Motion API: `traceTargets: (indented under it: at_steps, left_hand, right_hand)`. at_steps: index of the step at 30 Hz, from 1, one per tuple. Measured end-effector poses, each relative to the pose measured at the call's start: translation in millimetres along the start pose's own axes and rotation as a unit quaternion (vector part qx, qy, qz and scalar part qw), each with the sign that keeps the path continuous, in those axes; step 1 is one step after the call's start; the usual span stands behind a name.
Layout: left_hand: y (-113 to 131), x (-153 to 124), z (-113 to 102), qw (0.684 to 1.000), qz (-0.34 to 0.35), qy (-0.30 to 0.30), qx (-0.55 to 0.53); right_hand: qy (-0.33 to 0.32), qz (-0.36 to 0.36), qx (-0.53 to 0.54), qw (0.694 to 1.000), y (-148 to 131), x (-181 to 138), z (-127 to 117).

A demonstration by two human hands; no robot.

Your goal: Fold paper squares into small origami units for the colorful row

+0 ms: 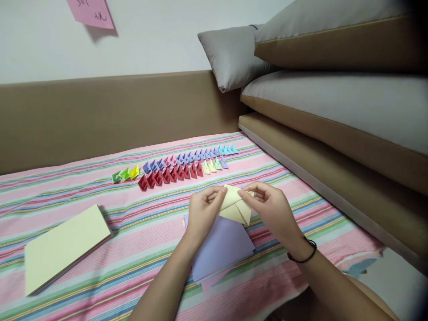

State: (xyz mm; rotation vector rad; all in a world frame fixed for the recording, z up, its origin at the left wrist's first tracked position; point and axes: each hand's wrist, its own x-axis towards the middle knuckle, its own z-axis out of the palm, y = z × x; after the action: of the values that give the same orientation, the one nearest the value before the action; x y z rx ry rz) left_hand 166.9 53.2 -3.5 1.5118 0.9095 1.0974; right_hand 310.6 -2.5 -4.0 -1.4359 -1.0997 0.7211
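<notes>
Between my two hands is a pale yellow sheet of folded paper (234, 206), partly folded with a triangular flap hanging at its lower right. My left hand (206, 209) pinches its left side, thumb on top. At the upper right side, my right hand (270, 209) grips the same paper between thumb and fingers; a dark band circles that wrist. Just below the folded paper lies a stack of purple paper (222, 249), with some pink sheet edges showing under it. Some fingertips are hidden behind the folded paper.
Rows of small folded paper boats (172, 174) in several colours stand farther back on the striped cloth (140, 240). A thick pale yellow paper stack (67, 249) lies at left. Grey-brown cushions (334, 98) are piled at right; a brown backboard (100, 120) runs behind.
</notes>
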Motion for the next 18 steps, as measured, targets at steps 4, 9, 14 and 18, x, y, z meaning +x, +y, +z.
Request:
traceTargets:
  at_steps: [4,9,14,18]
  left_hand:
    - [0.2,-0.4,0.1,1.0,-0.003,-0.002,-0.006]
    - [-0.7,0.3,-1.5,1.0,0.007,0.005,0.002]
    - [1.2,-1.6,-2.9,0.998,0.04,0.037,0.01]
    - [2.7,-2.8,-1.5,0.998,0.046,0.036,0.012]
  right_hand:
    - [-0.004,0.003,0.014,1.0,-0.3,-0.9,0.1]
    - [-0.036,0.02,0.119,0.992,-4.8,0.2,-1.7]
    - [-0.097,0.094,0.237,0.962,-6.4,0.4,-0.4]
    - [-0.105,0.126,0.261,0.951,-4.5,-2.4,6.3]
